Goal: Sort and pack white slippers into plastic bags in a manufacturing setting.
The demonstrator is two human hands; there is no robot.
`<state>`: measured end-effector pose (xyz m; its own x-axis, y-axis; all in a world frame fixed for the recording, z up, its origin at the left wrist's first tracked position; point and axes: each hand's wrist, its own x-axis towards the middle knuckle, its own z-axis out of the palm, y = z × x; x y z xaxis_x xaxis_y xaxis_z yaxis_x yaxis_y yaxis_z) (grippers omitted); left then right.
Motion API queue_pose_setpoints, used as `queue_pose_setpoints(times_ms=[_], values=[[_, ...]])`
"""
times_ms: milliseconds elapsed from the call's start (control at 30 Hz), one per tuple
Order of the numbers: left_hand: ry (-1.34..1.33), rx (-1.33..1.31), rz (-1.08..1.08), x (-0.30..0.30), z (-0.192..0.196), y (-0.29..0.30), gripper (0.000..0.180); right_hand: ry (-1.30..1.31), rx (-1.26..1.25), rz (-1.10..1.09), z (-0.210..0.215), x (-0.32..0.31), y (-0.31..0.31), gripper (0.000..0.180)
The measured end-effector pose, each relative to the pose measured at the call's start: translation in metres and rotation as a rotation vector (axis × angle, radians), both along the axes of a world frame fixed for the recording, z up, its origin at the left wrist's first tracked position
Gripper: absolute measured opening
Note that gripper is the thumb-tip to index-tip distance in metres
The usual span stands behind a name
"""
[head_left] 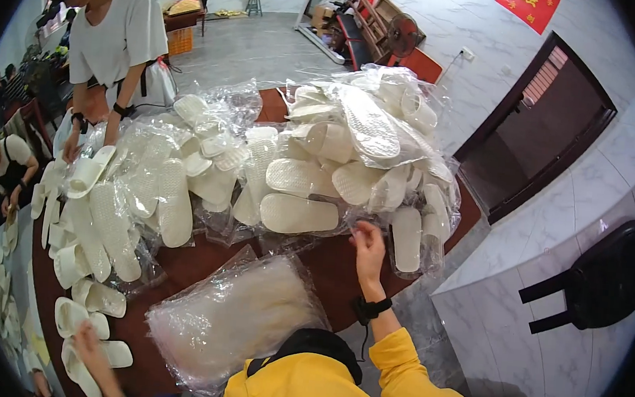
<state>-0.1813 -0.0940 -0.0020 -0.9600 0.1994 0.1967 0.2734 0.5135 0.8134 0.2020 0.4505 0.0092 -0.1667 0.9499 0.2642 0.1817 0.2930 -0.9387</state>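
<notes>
My right hand (pixel 368 256) reaches forward over the brown table (pixel 177 273) with its fingers curled together. The fingertips are at the near edge of a big heap of white slippers (pixel 298 213) in clear plastic bags. What they pinch, if anything, is too small to tell. Just right of the hand lies a bagged slipper (pixel 406 239), sole up. In front of my body is a stack of flat clear plastic bags (pixel 237 319). I cannot see my left hand. A blurred bare hand (pixel 94 353) at the lower left seems to belong to someone else.
Loose white slippers (pixel 101 297) lie along the table's left end. A person in a white shirt (pixel 122 26) handles slippers across the table at the far left; others work beyond. To the right are a dark door (pixel 539 126) and a marble-patterned wall ledge with a black bag (pixel 602 277).
</notes>
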Motion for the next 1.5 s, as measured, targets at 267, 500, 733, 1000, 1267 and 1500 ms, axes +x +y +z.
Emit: queue_pose_setpoints(times_ms=[267, 500, 733, 1000, 1267, 1500], values=[[0.182, -0.464, -0.87, 0.202, 0.0, 0.169, 0.053, -1.009, 1.062, 0.008, 0.088, -0.004, 0.084, 0.054], [0.17, -0.457, -0.902, 0.18, -0.058, 0.174, 0.068, -1.541, 1.07, 0.56, 0.093, -0.015, 0.141, 0.027], [0.118, -0.326, -0.874, 0.183, -0.066, 0.175, 0.062, -0.924, 0.975, 0.638, 0.238, -0.078, 0.02, 0.013], [-0.909, 0.72, -0.555, 0.177, -0.055, 0.175, 0.041, 0.006, -0.121, 0.803, 0.202, -0.131, -0.052, 0.041], [-0.765, 1.118, -0.187, 0.151, -0.059, 0.118, 0.043, -0.345, -0.543, 1.024, 0.0, -0.097, -0.09, 0.063], [-0.983, 0.827, -0.093, 0.144, -0.08, 0.108, 0.067, -0.448, -0.402, 1.103, -0.017, -0.112, -0.073, 0.05]])
